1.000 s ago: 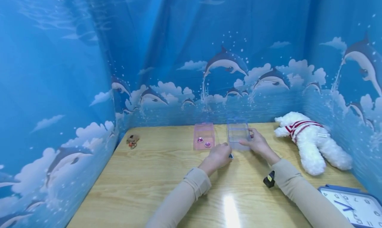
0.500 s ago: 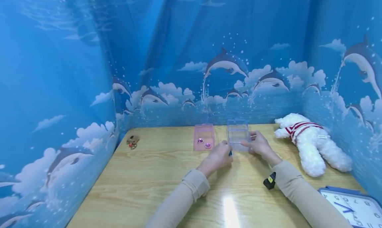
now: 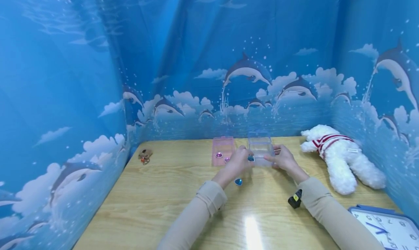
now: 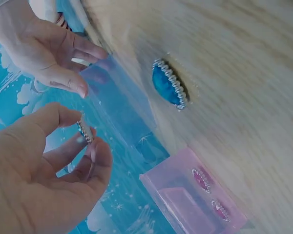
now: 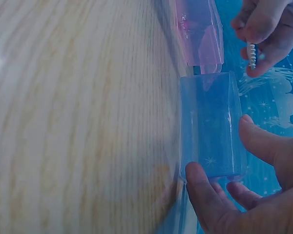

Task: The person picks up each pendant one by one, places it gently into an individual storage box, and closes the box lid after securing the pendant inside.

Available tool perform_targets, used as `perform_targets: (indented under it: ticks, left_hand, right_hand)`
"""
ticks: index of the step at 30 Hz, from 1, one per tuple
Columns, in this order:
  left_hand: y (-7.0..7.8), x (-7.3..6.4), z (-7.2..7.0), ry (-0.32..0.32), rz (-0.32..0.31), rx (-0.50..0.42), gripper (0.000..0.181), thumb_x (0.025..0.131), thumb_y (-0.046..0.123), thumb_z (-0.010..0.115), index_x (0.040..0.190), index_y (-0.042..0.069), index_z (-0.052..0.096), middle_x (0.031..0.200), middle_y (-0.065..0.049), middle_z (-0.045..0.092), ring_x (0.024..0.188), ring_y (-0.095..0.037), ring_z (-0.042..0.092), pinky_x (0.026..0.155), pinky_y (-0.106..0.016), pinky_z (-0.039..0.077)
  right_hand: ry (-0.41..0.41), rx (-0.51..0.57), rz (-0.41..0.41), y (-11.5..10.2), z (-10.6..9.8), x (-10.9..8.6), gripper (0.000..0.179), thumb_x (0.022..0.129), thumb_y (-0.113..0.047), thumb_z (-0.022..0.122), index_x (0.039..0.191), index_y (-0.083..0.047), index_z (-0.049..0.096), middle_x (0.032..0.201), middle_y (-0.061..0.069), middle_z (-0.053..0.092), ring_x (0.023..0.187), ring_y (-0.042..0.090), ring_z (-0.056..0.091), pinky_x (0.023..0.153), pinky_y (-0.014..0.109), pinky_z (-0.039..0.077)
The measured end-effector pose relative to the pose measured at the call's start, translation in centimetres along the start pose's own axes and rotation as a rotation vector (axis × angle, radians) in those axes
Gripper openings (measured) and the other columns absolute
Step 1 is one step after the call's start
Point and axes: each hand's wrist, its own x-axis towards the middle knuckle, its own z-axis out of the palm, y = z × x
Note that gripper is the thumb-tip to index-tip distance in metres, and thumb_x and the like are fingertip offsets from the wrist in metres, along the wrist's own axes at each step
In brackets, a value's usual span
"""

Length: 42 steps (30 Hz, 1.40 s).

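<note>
My left hand [image 3: 237, 163] pinches a gem with a silver beaded rim [image 4: 85, 131] between thumb and fingers; it looks blue in the head view. The hand is above the near left corner of an open, clear blue plastic box [image 3: 260, 147]. My right hand [image 3: 285, 160] holds that box at its right side, thumb and fingers at its edges [image 5: 212, 126]. Another blue gem [image 4: 167, 85] with a beaded rim lies on the table, below my left wrist. To the left is an open pink box [image 3: 216, 143] with two pink gems [image 3: 219, 154], one partly behind my left hand.
A white plush toy [image 3: 340, 157] with a red-striped top lies at the right. A clock [image 3: 392, 226] sits near the front right corner. A small brown trinket [image 3: 145, 156] lies at the far left. Dolphin-print cloth [image 3: 183, 79] surrounds the table [image 3: 157, 202].
My left hand has moved slightly up and left, bringing its gem to the clear blue box's near edge. A second blue gem now shows on the table. My right hand stays at the box.
</note>
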Motion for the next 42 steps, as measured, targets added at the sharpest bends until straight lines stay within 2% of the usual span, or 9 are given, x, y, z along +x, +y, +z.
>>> perform_targets:
  ticks: [3,7,14,21,26,35,42]
  left_hand:
    - [0.1,0.5,-0.4,0.020,0.001,0.007,0.039,0.093,0.018,0.078,0.130,0.009,0.074,0.127,-0.011,0.069,0.110,-0.023,0.070,0.095,-0.030,0.063]
    - [0.1,1.1,-0.7,0.025,-0.014,-0.030,0.040,0.093,0.016,0.077,0.132,0.008,0.072,0.135,-0.012,0.067,0.116,-0.023,0.069,0.096,-0.031,0.062]
    - [0.0,2.2,-0.3,0.037,-0.035,-0.080,0.043,0.093,0.015,0.078,0.134,0.008,0.071,0.144,-0.012,0.063,0.117,-0.023,0.070,0.095,-0.031,0.063]
    - [-0.3,3.1,0.3,0.078,-0.028,-0.044,0.042,0.092,0.018,0.078,0.133,0.010,0.072,0.139,-0.011,0.067,0.112,-0.021,0.071,0.093,-0.030,0.063]
    - [-0.6,3.6,0.5,0.105,-0.027,-0.026,0.040,0.093,0.020,0.077,0.132,0.011,0.072,0.135,-0.011,0.069,0.107,-0.020,0.069,0.090,-0.030,0.063]
    - [-0.3,4.3,0.6,0.093,-0.061,-0.054,0.041,0.094,0.022,0.078,0.133,0.011,0.072,0.128,-0.008,0.066,0.109,-0.019,0.066,0.094,-0.030,0.062]
    - [-0.1,4.8,0.9,0.078,-0.056,-0.051,0.043,0.093,0.022,0.079,0.134,0.012,0.072,0.127,-0.008,0.065,0.110,-0.020,0.068,0.094,-0.030,0.062]
  right_hand:
    - [0.001,-0.001,-0.002,-0.1,-0.2,-0.1,0.076,0.100,-0.022,0.073,0.156,0.007,0.031,0.150,0.034,0.043,0.124,0.038,0.054,0.081,0.034,0.064]
    - [-0.008,0.006,0.012,-0.2,-0.2,-0.1,0.076,0.101,-0.022,0.072,0.157,0.006,0.030,0.153,0.034,0.041,0.128,0.040,0.053,0.083,0.034,0.064]
    - [-0.009,-0.009,0.022,-0.1,0.0,-0.1,0.076,0.100,-0.024,0.073,0.157,0.005,0.031,0.152,0.033,0.043,0.125,0.037,0.057,0.081,0.032,0.063]
    - [0.001,-0.021,0.019,-0.1,-0.1,-0.2,0.072,0.100,-0.022,0.073,0.154,0.005,0.034,0.149,0.033,0.046,0.120,0.035,0.060,0.080,0.032,0.062]
    - [0.001,-0.020,0.016,-0.3,0.0,-0.3,0.072,0.100,-0.022,0.073,0.154,0.006,0.034,0.149,0.033,0.046,0.121,0.037,0.059,0.083,0.037,0.064]
    - [0.007,-0.021,0.014,-0.4,0.4,-0.3,0.070,0.101,-0.020,0.072,0.154,0.006,0.035,0.150,0.034,0.045,0.126,0.041,0.058,0.087,0.039,0.065]
    - [0.016,-0.015,0.020,-0.5,0.4,-0.2,0.069,0.100,-0.019,0.072,0.154,0.005,0.036,0.149,0.033,0.047,0.122,0.039,0.061,0.086,0.037,0.065]
